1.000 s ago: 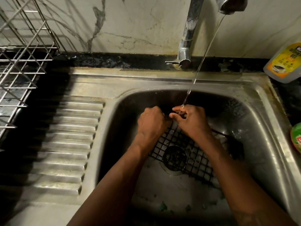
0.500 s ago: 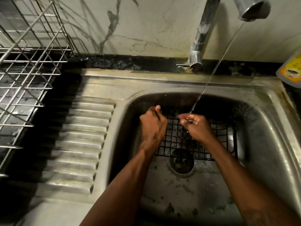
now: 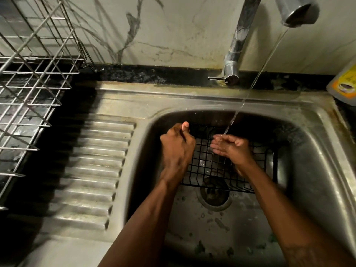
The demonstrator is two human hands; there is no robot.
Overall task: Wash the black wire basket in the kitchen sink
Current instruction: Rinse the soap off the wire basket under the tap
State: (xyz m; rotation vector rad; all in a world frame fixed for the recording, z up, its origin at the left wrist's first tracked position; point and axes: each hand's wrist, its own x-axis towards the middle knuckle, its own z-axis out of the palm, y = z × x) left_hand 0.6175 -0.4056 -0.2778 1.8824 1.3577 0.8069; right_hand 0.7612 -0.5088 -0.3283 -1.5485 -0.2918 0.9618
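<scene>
Black wire basket (image 3: 205, 171) lies in sink (image 3: 192, 102) basin, centre-right of frame, over drain (image 3: 214, 195); long axis runs left-right. Left hand (image 3: 177, 148) grips its upper-left rim w/ thumb up. Right hand (image 3: 232, 149) is cupped loose under water stream (image 3: 248, 91), holding nothing, above basket's middle. Prob. right hand is nearer for rubbing the wires.
</scene>
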